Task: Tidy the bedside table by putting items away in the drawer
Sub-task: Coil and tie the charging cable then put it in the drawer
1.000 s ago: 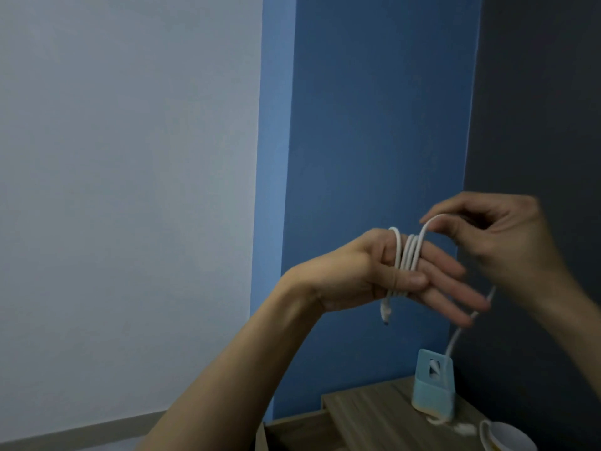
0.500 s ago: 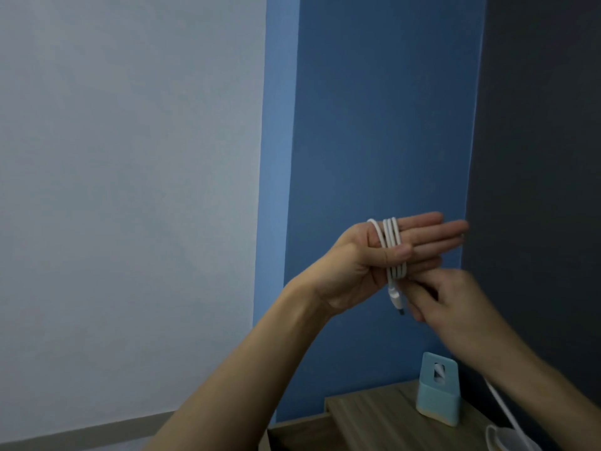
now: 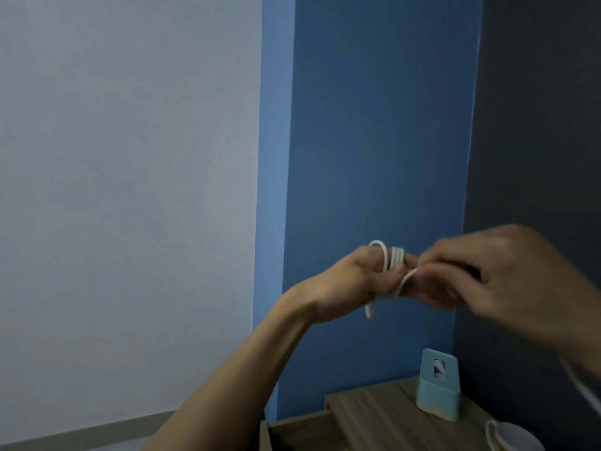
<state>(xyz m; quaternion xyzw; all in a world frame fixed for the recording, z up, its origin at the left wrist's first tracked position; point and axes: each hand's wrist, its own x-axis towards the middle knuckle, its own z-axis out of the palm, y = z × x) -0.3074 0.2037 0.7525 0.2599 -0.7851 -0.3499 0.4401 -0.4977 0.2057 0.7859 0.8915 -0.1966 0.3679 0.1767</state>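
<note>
Coiling noted: left hand [image 3: 353, 281] fingers carry the white cable [image 3: 394, 255] loops, thumb clamped; right hand [image 3: 487, 275] pinches the strand just beside them. Risk: slack lets loops slip off.

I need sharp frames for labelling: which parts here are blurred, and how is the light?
Head view: the right hand is smeared by motion blur; the left hand and the thin white cable coiled on it are slightly soft; the light blue plastic holder on the wooden bedside table is fairly sharp; the light is dim and even, without glare.
</note>
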